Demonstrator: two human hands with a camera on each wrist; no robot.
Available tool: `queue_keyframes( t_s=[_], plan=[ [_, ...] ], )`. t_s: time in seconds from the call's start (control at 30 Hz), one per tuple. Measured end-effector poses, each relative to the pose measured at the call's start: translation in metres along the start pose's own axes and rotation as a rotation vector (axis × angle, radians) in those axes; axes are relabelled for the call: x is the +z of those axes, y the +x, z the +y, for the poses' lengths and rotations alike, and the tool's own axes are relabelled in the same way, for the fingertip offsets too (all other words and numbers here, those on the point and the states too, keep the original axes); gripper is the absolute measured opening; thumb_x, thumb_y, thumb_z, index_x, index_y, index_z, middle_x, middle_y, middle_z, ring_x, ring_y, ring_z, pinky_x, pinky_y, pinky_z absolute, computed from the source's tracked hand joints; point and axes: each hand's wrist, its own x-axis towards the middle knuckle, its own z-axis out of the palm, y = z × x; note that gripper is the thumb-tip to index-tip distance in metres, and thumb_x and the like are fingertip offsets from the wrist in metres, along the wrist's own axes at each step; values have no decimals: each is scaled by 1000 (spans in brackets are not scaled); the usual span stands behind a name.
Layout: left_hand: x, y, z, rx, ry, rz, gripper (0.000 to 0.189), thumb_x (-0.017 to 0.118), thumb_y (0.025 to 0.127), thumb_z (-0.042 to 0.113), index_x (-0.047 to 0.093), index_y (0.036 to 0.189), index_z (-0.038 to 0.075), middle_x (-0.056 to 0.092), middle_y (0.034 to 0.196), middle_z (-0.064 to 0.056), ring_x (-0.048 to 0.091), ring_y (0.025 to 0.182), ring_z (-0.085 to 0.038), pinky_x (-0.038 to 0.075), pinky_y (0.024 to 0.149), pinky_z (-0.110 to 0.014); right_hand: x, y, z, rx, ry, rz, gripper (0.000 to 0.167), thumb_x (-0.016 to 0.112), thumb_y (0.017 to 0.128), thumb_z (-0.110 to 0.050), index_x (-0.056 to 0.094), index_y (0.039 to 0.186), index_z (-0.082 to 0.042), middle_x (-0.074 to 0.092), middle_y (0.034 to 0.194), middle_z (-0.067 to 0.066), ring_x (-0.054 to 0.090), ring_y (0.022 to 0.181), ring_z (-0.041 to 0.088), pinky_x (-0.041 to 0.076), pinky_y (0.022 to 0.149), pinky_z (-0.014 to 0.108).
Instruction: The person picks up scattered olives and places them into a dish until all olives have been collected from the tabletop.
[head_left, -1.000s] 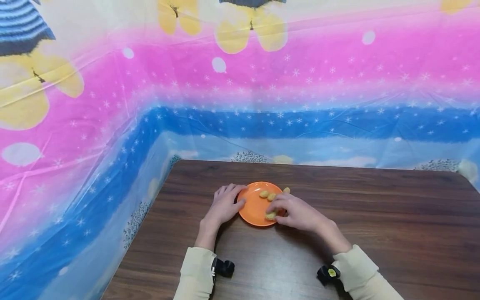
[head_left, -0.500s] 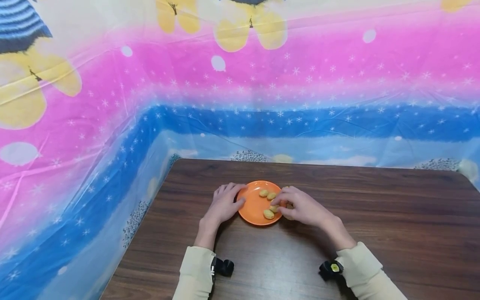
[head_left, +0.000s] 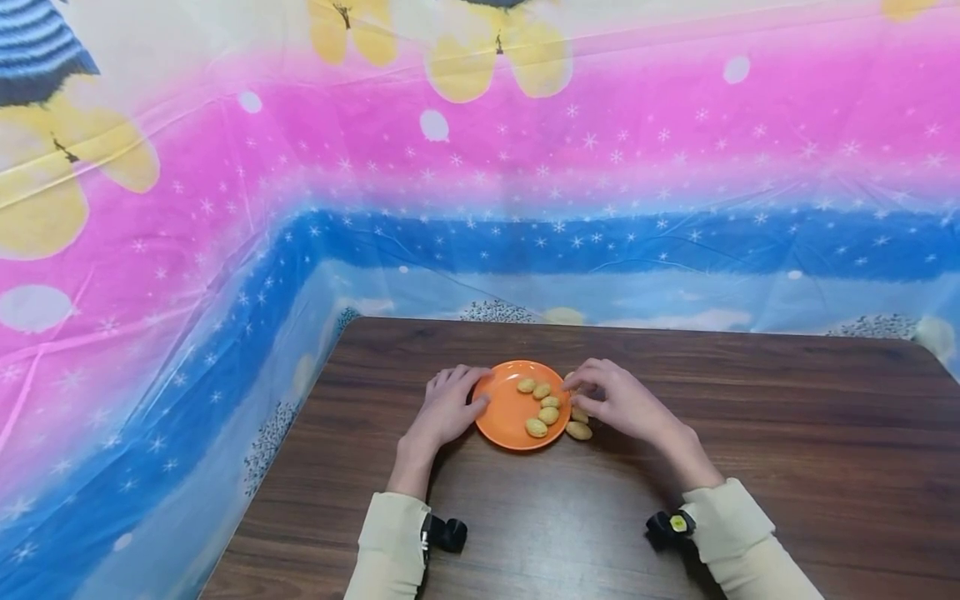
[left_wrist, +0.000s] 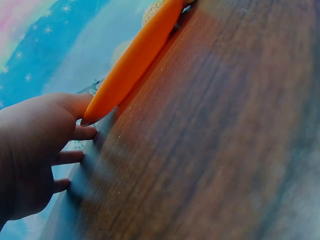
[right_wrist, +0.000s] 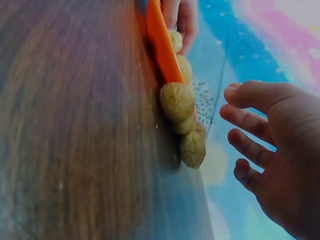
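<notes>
An orange plate holds several tan, wrinkled walnuts on its right half. At its left rim rests my left hand, thumb and fingertips touching the edge; the left wrist view shows that thumb against the plate's side and the other fingers spread loosely. My right hand hovers just right of the plate, over more walnuts beside the rim, some partly hidden beneath the fingers. In the right wrist view the right hand's fingers are apart, with nothing between them, facing the walnuts.
The plate sits on a dark wood-grain table with rounded far corners. Behind and to the left hangs a pink and blue patterned cloth. Black wrist cameras are strapped over both pale sleeves.
My right hand has let go of a walnut on the plate and moved right, to the walnuts beside the rim. More nuts on the plate now show. The left hand stays at the rim.
</notes>
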Motion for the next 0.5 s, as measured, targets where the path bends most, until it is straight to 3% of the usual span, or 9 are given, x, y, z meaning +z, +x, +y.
queue_keyframes(
  t_s=[0.5],
  plan=[
    [0,-1,0,3,2,4,42,55,100,32,53,142,26,55,139,-4,42,134,-33,23,116,-59,7,-2,20,83,-17,13,21,68,94,-23,72,115,-18,65,111,-2,57,94,16,48,80,35]
  ],
)
